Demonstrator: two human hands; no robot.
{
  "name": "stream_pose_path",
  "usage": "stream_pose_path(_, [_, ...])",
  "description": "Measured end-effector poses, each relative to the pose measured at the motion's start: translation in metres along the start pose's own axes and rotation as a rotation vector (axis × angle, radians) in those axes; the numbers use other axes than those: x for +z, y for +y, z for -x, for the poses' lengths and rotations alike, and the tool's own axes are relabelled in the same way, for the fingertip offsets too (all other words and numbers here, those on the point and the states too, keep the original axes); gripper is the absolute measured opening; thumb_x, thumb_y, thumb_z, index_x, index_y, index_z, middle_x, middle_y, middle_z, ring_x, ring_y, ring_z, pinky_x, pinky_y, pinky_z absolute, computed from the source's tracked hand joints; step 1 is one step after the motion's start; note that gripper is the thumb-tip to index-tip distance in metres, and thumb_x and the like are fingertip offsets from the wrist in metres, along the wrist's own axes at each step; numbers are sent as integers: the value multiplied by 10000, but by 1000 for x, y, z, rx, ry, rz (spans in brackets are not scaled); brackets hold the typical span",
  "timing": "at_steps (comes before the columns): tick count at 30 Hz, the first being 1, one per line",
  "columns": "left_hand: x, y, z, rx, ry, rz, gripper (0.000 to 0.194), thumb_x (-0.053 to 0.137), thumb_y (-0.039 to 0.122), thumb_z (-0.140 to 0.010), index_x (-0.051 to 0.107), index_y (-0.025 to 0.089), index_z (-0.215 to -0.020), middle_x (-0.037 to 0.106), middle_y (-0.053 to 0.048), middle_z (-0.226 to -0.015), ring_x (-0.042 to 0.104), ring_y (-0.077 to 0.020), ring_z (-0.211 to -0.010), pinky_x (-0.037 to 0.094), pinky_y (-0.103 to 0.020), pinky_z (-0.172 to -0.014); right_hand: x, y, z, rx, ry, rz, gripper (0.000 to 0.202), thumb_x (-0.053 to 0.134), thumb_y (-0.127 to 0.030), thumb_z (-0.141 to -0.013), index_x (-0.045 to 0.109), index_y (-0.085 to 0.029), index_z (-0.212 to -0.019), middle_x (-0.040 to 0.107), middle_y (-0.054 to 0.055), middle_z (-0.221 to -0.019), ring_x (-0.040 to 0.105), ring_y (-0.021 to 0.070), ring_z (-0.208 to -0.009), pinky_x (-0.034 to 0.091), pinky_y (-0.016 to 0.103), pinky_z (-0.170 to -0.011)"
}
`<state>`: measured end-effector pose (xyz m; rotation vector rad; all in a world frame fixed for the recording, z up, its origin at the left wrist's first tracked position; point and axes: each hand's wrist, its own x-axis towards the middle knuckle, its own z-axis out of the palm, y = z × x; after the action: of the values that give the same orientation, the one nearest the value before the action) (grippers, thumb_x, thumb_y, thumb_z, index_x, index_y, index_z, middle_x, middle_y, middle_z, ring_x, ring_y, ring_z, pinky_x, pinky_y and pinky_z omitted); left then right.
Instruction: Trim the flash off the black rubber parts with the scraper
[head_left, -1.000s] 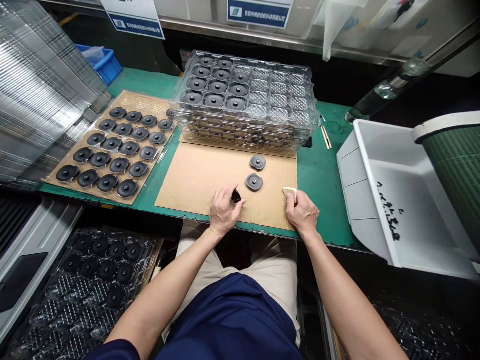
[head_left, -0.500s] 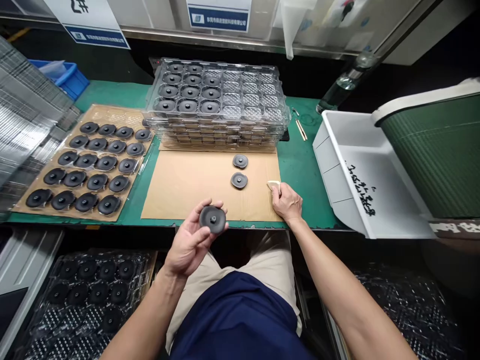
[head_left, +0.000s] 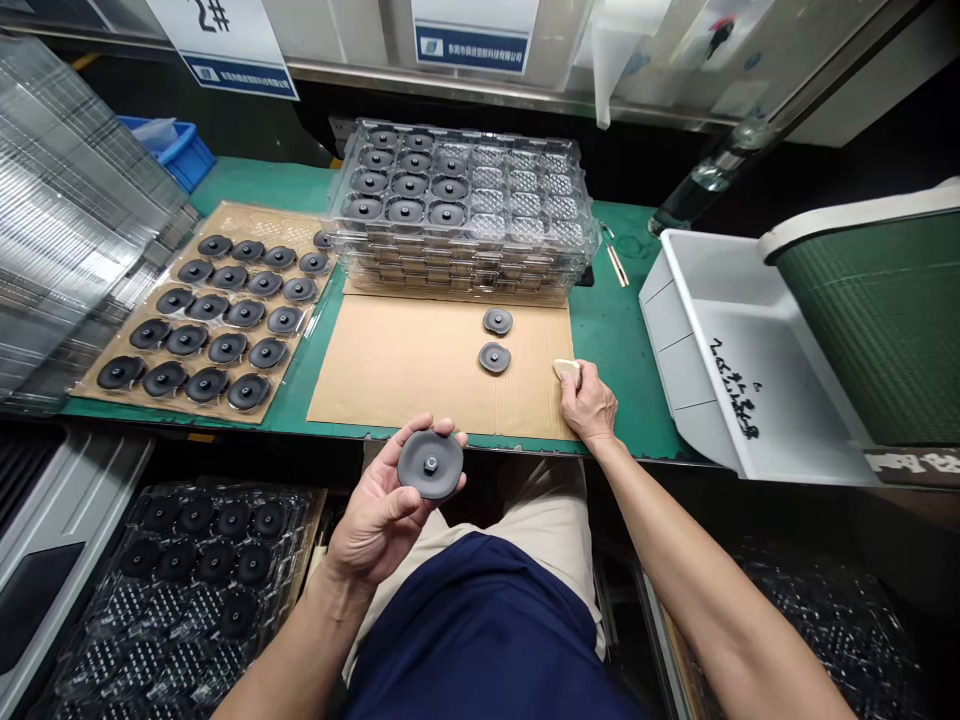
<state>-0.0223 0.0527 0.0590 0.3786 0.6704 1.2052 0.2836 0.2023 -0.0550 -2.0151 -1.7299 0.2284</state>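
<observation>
A round black part with a small central hub [head_left: 430,464] is held in my left hand [head_left: 384,510], its dished face turned up, just in front of the table edge. My right hand [head_left: 589,404] rests at the right edge of the brown cardboard sheet [head_left: 405,350], closed on a small cream-coloured piece [head_left: 568,369]. Two more black discs, a far one [head_left: 498,321] and a nearer one [head_left: 494,358], lie on the cardboard between the hands. Behind them stands a stack of clear trays [head_left: 465,220], the top one partly filled with black discs.
At the left, a tray of black discs [head_left: 225,306] lies on cardboard, near stacked clear trays [head_left: 82,200] and a blue bin [head_left: 187,157]. A grey-white bin [head_left: 675,340] stands right. More trays [head_left: 187,590] are below the table edge.
My left hand has brought the black disc slightly lower and closer, its face tipped more toward the camera. The whole view has shifted a little; my right hand keeps its hold on the cream piece.
</observation>
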Motion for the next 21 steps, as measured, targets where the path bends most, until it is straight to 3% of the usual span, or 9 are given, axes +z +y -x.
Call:
stream_pose_path(3, [4, 4, 4, 53, 30, -36, 637, 917, 250, -725, 694, 284, -1321, 632, -77, -1441, 545, -352, -1390, 614, -352, -978, -26, -28, 14, 17, -23, -76, 333, 391, -398, -1011, 617, -154, -1017, 617, 62, -761, 503, 190, -656, 303, 286, -600])
stream_pose_path(5, [5, 6, 9, 98, 65, -86, 638, 923, 232, -712, 702, 279, -1308, 648, -87, -1424, 554, -351, -1382, 601, -371, -1002, -53, -57, 37, -54, -95, -167, 371, 376, -451, -1041, 617, -183, -953, 599, 27, -718, 526, 173, -636, 363, 274, -595])
stream_pose_path(6, [5, 6, 11, 119, 85, -116, 639, 925, 221, -707, 704, 277, -1304, 654, -91, -1419, 563, -345, -1374, 588, -375, -1024, -68, -74, 52, -129, -153, -239, 370, 392, -475, -1051, 623, -202, -955, 607, 12, -728, 541, 160, -642, 389, 263, -604])
stream_pose_path(8, [6, 5, 16, 151, 121, -179, 641, 929, 209, -700, 709, 274, -1298, 661, -92, -1417, 583, -320, -1358, 546, -356, -1078, -96, -106, 80, -453, -342, -521, 265, 462, -390, -1054, 645, -200, -1077, 658, 35, -858, 577, 158, -730, 428, 266, -667])
stream_pose_path(10, [8, 4, 20, 170, 131, -234, 636, 934, 218, -698, 714, 275, -1292, 674, -86, -1404, 597, -290, -1345, 510, -314, -1107, -119, -132, 101, -709, -398, -571, 158, 521, -262, -1022, 646, -194, -1092, 670, 43, -893, 538, 150, -718, 407, 280, -684])
stream_pose_path(11, [9, 3, 22, 179, 132, -259, 628, 934, 225, -700, 718, 277, -1287, 683, -82, -1393, 600, -280, -1343, 502, -298, -1110, -127, -142, 108, -753, -395, -541, 133, 531, -215, -1004, 646, -189, -1066, 661, 42, -873, 515, 149, -705, 389, 287, -680])
stream_pose_path(14, [15, 2, 25, 198, 130, -312, 614, 932, 238, -706, 722, 292, -1281, 697, -73, -1372, 602, -275, -1342, 508, -295, -1099, -138, -155, 120, -707, -394, -495, 118, 512, -163, -994, 610, -182, -930, 589, 16, -766, 451, 132, -653, 337, 286, -647])
stream_pose_path(18, [20, 3, 27, 193, 124, -316, 620, 942, 252, -691, 727, 300, -1271, 708, -72, -1356, 612, -284, -1329, 514, -316, -1095, -140, -154, 123, -673, -473, -574, 205, 488, -185, -1010, 527, -194, -809, 509, -13, -707, 415, 110, -624, 298, 274, -619])
stream_pose_path(21, [23, 6, 28, 170, 142, -313, 637, 956, 253, -663, 733, 287, -1259, 707, -85, -1353, 619, -309, -1314, 520, -351, -1089, -142, -151, 120, -623, -398, -520, 208, 495, -192, -1011, 533, -193, -807, 520, -8, -724, 428, 110, -644, 307, 271, -644])
